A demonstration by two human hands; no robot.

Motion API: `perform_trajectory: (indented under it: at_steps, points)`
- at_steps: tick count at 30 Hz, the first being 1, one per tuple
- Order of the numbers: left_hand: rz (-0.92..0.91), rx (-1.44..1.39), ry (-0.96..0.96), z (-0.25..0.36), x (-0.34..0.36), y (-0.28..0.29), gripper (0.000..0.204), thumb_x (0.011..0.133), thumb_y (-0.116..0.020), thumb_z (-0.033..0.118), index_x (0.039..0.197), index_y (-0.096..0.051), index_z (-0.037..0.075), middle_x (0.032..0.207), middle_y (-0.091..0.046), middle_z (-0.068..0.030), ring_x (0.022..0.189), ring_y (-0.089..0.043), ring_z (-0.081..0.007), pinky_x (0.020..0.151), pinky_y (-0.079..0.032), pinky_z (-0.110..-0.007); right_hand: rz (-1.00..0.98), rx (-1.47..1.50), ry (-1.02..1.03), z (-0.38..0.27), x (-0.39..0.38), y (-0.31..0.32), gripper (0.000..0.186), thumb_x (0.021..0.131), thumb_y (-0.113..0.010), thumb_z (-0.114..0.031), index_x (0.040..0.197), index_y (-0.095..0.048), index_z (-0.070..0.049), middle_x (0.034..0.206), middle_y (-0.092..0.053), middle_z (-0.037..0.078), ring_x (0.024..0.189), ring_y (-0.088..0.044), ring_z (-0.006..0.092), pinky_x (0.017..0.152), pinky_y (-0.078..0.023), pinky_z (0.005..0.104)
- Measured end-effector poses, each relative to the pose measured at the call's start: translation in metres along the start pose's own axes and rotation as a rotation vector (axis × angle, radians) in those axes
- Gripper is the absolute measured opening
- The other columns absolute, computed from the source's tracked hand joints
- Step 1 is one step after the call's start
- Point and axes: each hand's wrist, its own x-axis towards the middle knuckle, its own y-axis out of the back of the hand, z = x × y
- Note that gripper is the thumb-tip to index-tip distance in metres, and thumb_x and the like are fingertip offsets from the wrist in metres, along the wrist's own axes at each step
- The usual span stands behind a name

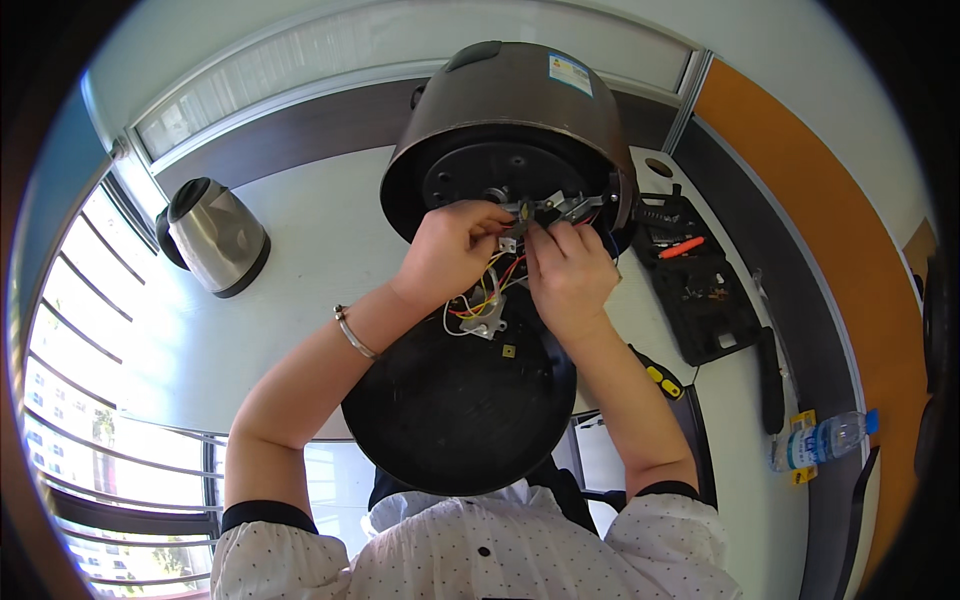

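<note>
White table (310,230) between window (75,350) and orange panel (790,160)

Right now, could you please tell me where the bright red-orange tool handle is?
In the head view, the bright red-orange tool handle lies on the open black plastic tool case, right of the bare right hand.

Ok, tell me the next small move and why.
Perhaps use the left hand to set the small yellow square piece on the white table: it appears loose on the round black cover, whose near edge reaches past the table's edge, so it could slip off.
</note>
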Motion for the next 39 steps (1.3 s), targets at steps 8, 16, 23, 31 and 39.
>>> perform_trajectory:
  at_steps: [8, 16, 23, 31, 39]
  points:
    - [-0.181, -0.372, 0.640, 0.037, 0.000, 0.011, 0.032, 0.083, -0.069, 0.025, 0.085, -0.064, -0.006, 0.074, -0.065, -0.0130, 0.061, -0.065, -0.0175, 0.050, -0.052, -0.024, -0.023, 0.000, -0.036, -0.003, 0.004, 0.002, 0.020, 0.064, -0.071, -0.009, 0.085, -0.070, -0.010, 0.071, -0.053, 0.001, 0.064, -0.055, 0.0199, 0.053, -0.046, 0.0307]
    - [-0.235, -0.339, 0.643, 0.013, 0.002, 0.010, 0.023, 0.083, -0.068, 0.019, 0.082, -0.065, -0.003, 0.071, -0.065, -0.0100, 0.057, -0.065, -0.0159, 0.043, -0.045, -0.023, -0.054, 0.035, -0.013, -0.001, 0.003, 0.002, 0.021, 0.066, -0.071, -0.009, 0.087, -0.069, -0.010, 0.073, -0.052, 0.001, 0.064, -0.054, 0.0200, 0.053, -0.045, 0.0304]
    - [-0.248, -0.153, 0.511, -0.011, 0.003, 0.006, 0.016, 0.083, -0.065, 0.011, 0.086, -0.065, -0.005, 0.069, -0.065, -0.0076, 0.055, -0.063, -0.0115, 0.042, -0.044, -0.022, -0.081, 0.133, 0.036, 0.007, -0.002, 0.006, 0.021, 0.068, -0.069, -0.009, 0.089, -0.067, -0.006, 0.078, -0.051, 0.004, 0.068, -0.055, 0.0213, 0.053, -0.046, 0.0308]
    - [-0.153, -0.068, 0.375, -0.020, 0.003, 0.002, 0.015, 0.082, -0.063, 0.002, 0.094, -0.062, -0.008, 0.071, -0.065, -0.0096, 0.052, -0.061, -0.0120, 0.046, -0.046, -0.022, -0.074, 0.136, 0.039, 0.007, -0.003, 0.007, 0.018, 0.071, -0.069, -0.009, 0.089, -0.067, -0.006, 0.078, -0.052, 0.004, 0.067, -0.055, 0.0207, 0.053, -0.046, 0.0310]
    - [-0.183, -0.157, 0.412, -0.020, 0.005, 0.010, 0.013, 0.083, -0.063, 0.000, 0.093, -0.061, -0.007, 0.075, -0.065, -0.0093, 0.054, -0.061, -0.0115, 0.049, -0.047, -0.022, -0.079, 0.161, 0.025, 0.008, -0.005, 0.006, 0.017, 0.072, -0.069, -0.009, 0.088, -0.067, -0.006, 0.078, -0.051, 0.004, 0.066, -0.055, 0.0210, 0.053, -0.045, 0.0312]
